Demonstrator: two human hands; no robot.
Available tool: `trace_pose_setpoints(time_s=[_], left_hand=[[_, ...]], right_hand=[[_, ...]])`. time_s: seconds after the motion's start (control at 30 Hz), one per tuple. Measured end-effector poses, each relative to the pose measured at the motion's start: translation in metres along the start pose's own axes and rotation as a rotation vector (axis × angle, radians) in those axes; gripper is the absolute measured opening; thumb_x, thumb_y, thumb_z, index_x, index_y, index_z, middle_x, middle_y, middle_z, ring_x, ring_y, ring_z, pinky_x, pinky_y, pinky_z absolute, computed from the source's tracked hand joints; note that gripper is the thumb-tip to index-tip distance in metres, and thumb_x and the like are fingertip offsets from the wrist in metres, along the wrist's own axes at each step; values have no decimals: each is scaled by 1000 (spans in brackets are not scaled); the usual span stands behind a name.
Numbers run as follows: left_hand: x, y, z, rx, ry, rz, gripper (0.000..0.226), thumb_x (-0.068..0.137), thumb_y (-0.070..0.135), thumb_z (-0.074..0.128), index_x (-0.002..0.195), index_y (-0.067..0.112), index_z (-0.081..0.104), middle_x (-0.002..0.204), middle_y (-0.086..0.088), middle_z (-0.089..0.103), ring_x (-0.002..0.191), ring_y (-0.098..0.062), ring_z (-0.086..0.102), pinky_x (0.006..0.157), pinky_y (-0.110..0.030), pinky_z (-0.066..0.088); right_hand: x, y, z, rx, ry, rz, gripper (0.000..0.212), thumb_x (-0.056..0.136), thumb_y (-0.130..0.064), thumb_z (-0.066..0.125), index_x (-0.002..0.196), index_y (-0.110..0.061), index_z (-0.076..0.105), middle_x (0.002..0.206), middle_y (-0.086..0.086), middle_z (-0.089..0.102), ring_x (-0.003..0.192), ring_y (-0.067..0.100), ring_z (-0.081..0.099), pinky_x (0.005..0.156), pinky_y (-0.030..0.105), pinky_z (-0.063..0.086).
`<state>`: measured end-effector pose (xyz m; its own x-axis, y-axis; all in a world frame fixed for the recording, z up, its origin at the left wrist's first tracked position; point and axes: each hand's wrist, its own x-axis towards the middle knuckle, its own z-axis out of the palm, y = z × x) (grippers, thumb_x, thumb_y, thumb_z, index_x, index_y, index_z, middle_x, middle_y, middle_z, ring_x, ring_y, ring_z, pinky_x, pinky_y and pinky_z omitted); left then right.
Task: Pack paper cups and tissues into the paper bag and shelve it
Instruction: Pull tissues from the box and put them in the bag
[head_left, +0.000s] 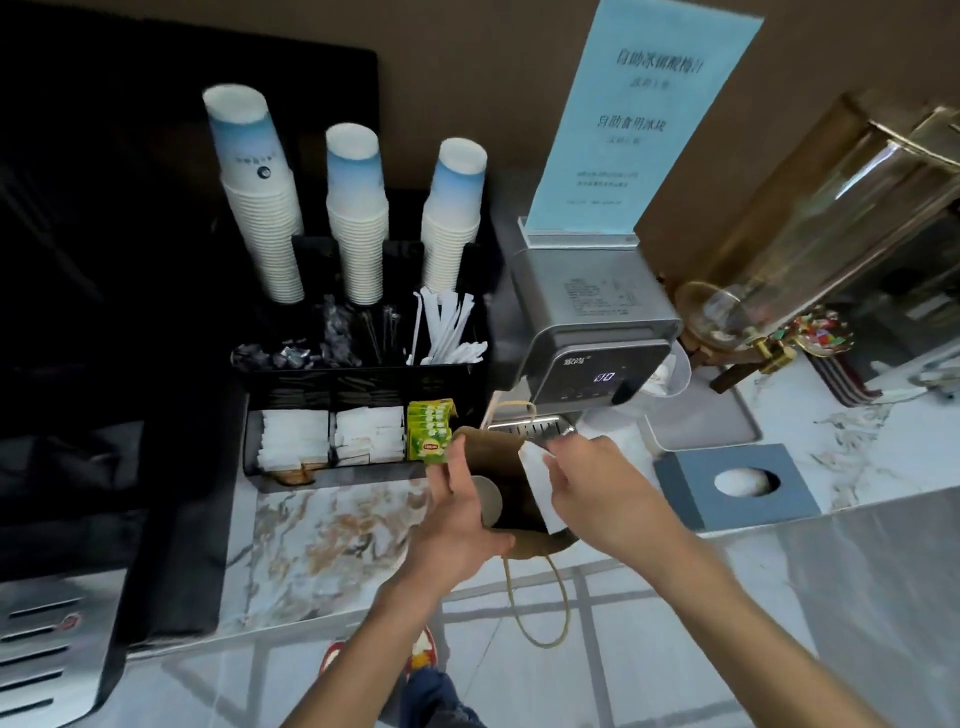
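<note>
A brown paper bag (506, 467) stands open at the counter's front edge, its cord handle hanging down over the floor. My left hand (460, 512) grips the bag's left rim. Inside the bag the pale bottom of a paper cup (488, 499) shows. My right hand (597, 488) holds a white tissue (537, 486) over the bag's right side, partly inside the opening. Three stacks of upside-down blue-and-white paper cups (358, 218) stand in the black organiser at the back. A grey tissue box (737, 486) lies to the right of the bag.
The black organiser (358, 374) holds straws, stirrers, white sachets and green tea bags (428, 431). A silver drink machine (597, 322) with a blue sign stands right behind the bag. A glass dispenser (810, 234) is at far right, a black appliance at far left.
</note>
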<state>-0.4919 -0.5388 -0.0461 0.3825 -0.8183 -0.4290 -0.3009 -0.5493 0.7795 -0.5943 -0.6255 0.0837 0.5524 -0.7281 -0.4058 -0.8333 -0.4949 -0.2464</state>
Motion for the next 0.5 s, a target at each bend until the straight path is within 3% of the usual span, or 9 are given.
trace_pose_setpoints(time_s=[0.13, 0.23, 0.4, 0.5], left_hand=[[-3, 3, 0, 7, -12, -3, 130, 67, 29, 82, 145, 39, -21, 120, 6, 17, 112, -25, 50, 84, -47, 57], [-3, 4, 1, 7, -19, -12, 129, 69, 26, 80, 145, 36, -23, 132, 0, 18, 119, -29, 49, 88, -47, 55], [-5, 5, 5, 28, -9, 0, 128, 74, 30, 79, 149, 31, -25, 142, -4, 16, 125, -27, 45, 85, -39, 53], [-7, 7, 6, 41, -25, 11, 124, 77, 31, 76, 150, 30, -24, 143, -5, 16, 116, -22, 49, 77, -35, 51]], right_hand=[[23, -22, 26, -93, -90, 55, 26, 95, -11, 47, 117, -1, 59, 118, 21, 59, 104, 37, 62, 75, 34, 48], [48, -24, 47, -147, -158, 111, 30, 94, -8, 50, 122, 2, 59, 124, 23, 60, 111, 37, 62, 89, 38, 53], [76, -18, 75, -152, -253, 199, 32, 96, -8, 46, 124, -1, 60, 129, 18, 62, 116, 32, 62, 93, 37, 52], [88, -15, 83, -100, -216, 234, 35, 100, -12, 41, 131, -3, 56, 138, 17, 56, 126, 31, 56, 103, 39, 46]])
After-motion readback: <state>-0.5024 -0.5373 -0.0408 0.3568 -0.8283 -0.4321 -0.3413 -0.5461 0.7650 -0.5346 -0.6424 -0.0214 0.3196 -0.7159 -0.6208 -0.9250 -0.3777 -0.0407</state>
